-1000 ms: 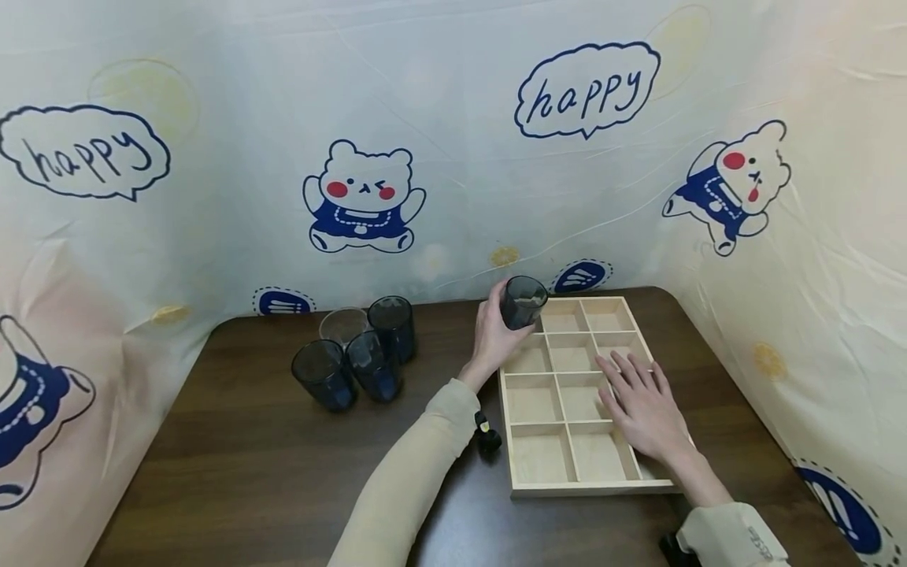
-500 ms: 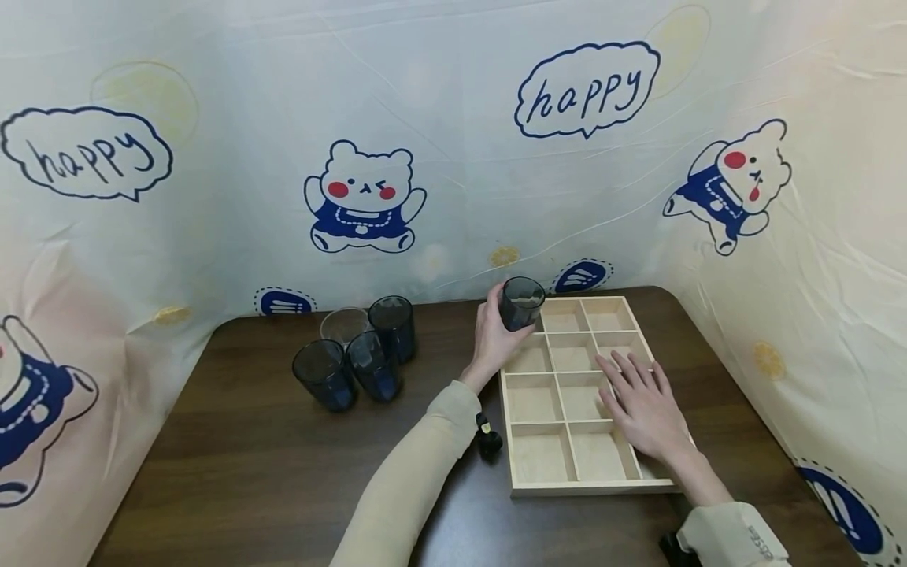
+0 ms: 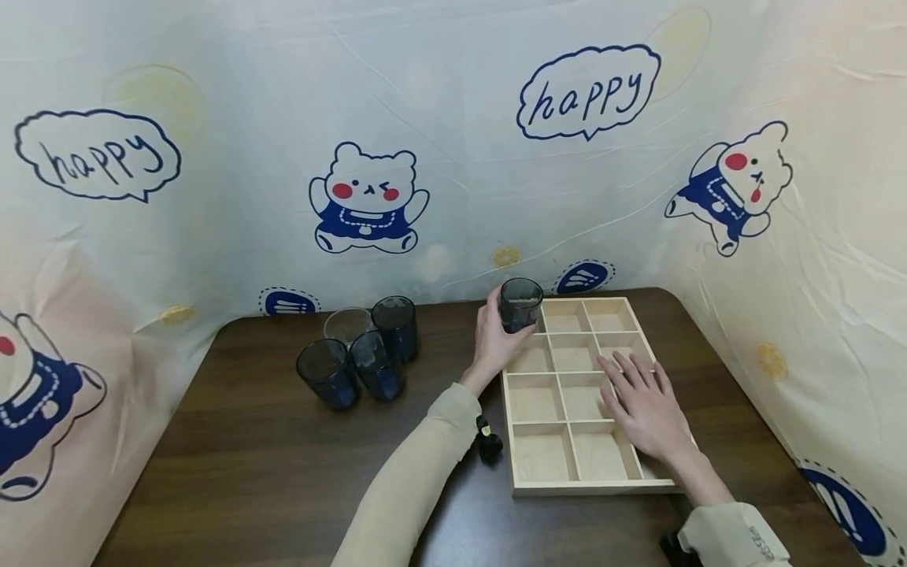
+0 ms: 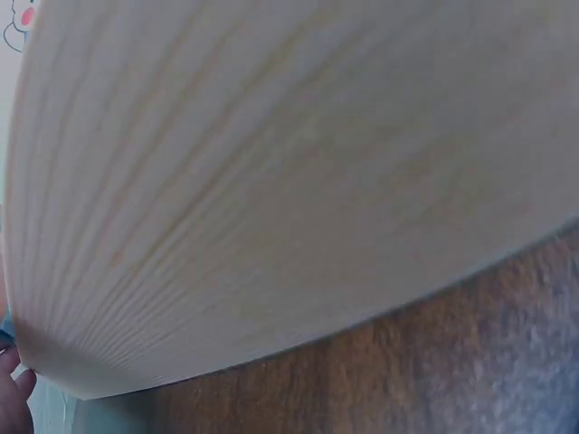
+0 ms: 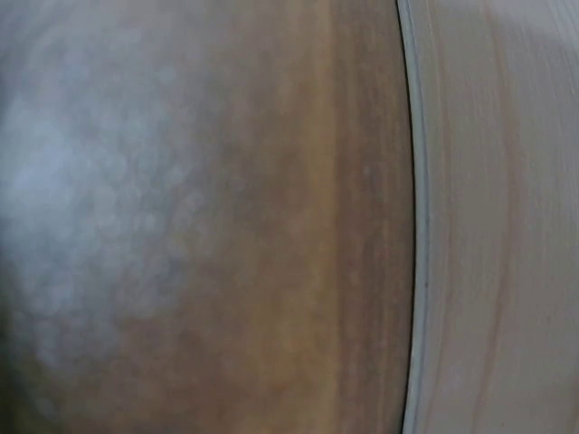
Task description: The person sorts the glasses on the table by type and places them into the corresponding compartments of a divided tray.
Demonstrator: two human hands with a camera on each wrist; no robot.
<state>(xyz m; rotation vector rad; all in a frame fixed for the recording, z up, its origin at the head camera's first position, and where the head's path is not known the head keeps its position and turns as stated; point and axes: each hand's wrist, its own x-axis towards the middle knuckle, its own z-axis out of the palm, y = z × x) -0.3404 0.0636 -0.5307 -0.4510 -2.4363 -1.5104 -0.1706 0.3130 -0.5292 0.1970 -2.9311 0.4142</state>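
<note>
In the head view, my left hand (image 3: 494, 339) grips a dark tinted drinking glass (image 3: 520, 307) at the far left corner of a pale wooden divided tray (image 3: 594, 488). The far-left compartment is mostly hidden by the glass and hand, so whether the glass touches its floor cannot be told. My right hand (image 3: 643, 402) lies over the tray's right side, fingers straight and spread, with no object in its grasp. The left wrist view is filled by the tray's wooden side wall (image 4: 271, 199), with fingertips (image 4: 13, 398) at its lower left edge. Tray wood (image 5: 507, 217) also shows in the right wrist view.
Several glasses stand close together left of the tray: dark ones (image 3: 327, 376) and a clear one (image 3: 347, 323) at the back. The brown table (image 3: 269, 472) meets a printed curtain (image 3: 453, 157) behind and at both sides. A small black object (image 3: 489, 445) sits by the left cuff.
The glass in my left hand has shifted very slightly left and stands a little more upright. My right hand keeps its place on the tray. The head view has turned slightly left.
</note>
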